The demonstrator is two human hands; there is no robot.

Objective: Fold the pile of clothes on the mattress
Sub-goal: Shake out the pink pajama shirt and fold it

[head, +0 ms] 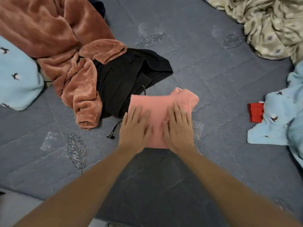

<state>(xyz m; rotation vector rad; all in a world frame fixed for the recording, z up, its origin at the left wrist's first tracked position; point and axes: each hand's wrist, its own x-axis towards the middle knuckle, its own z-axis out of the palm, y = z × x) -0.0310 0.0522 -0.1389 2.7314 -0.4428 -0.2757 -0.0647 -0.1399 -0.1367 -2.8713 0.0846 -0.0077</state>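
**Pressing the pink fold flat**

Pink garment (157,112) lies folded into a compact rectangle on the mattress (213,71), straight ahead, its left edge overlapping the black garment (124,76). Far right corner bunched and lifted, not flat.

Both hands on top, palms down. Left hand (134,128) covers the near-left part; right hand (178,126) the near-right. Grip: none taken, fingers spread and straight, pressing the cloth.

Judged step: smoothing and setting the last fold. To do it well, sweep palms outward from centre toward the edges, then flatten the raised far-right corner or tuck it under so edges line up. Keep pressure even; the cloth looks soft and may slide on the quilted mattress.

Black garment's drawcord (113,130) trails just beside the left hand; avoid dragging it along.

Brown fleece (57,38) and the black garment remain unfolded, so plenty is left.
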